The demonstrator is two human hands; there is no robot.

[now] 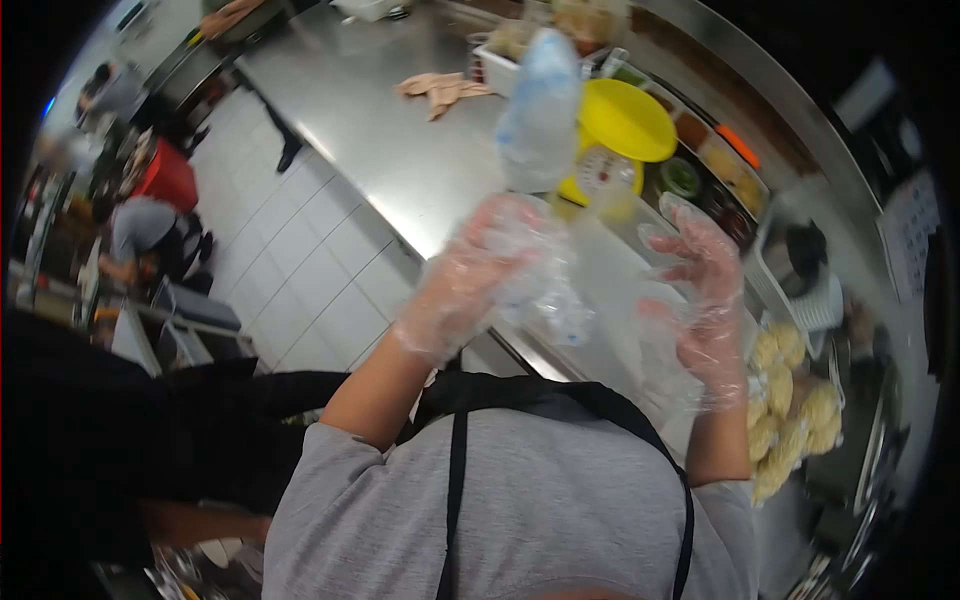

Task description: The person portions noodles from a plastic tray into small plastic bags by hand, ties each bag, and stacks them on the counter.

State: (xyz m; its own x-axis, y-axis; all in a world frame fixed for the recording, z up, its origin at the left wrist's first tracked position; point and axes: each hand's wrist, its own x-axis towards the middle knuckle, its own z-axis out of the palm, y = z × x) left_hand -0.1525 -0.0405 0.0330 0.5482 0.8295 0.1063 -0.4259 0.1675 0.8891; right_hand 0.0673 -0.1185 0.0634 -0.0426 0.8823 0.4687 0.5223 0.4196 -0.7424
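Observation:
My left hand (470, 265), in a clear plastic glove, is closed around a crumpled clear plastic bag (555, 300) over the steel table's front edge. My right hand (705, 290), gloved the same way, is raised to the right with its fingers apart and slightly curled. Loose clear plastic hangs beside its palm; whether it is the glove or another bag is unclear. Between and beyond my hands is a pale translucent surface (610, 270). A white and blue plastic bundle (542, 110) stands beside a yellow dial scale (606, 174) with a yellow pan (628, 120).
Pale yellow noodle-like portions (795, 420) lie at right near a white basket (800, 270). Ingredient containers (725, 165) line the back. A pinkish cloth (442, 92) lies on the steel table (350, 120). Someone in black stands close at left; other people work across the tiled floor (300, 250).

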